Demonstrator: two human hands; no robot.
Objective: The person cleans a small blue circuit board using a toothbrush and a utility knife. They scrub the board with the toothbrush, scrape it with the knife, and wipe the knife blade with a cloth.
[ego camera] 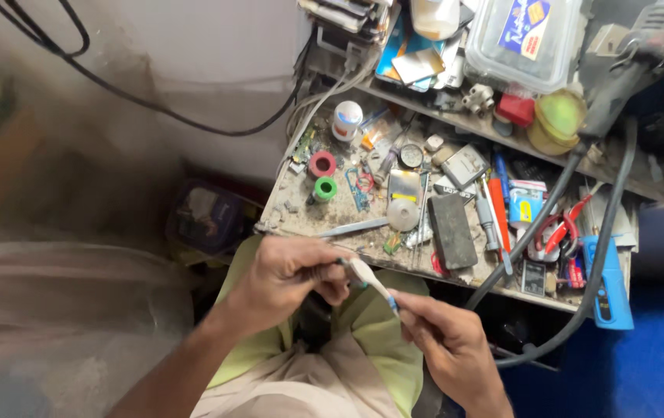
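My left hand (289, 279) and my right hand (448, 348) hold the two ends of a small white tool with a blue tip (370, 280), like a toothbrush, over my lap. The left hand's fingers pinch its upper end, which has a bit of teal on it. Between thumb and fingers, the right hand grips its lower blue end. Both hands hover just in front of the near edge of a cluttered, dusty workbench (301, 217). My green shirt (367, 325) shows below the hands.
On the bench lie a red tape roll (322, 164), a green tape roll (325, 188), a black phone (452, 231), a round metal disc (403, 214), tweezers (353, 227), screwdrivers and red-handled pliers (560, 228). Thick grey cables (603, 232) cross it. A clear plastic box (525, 39) sits on a shelf behind.
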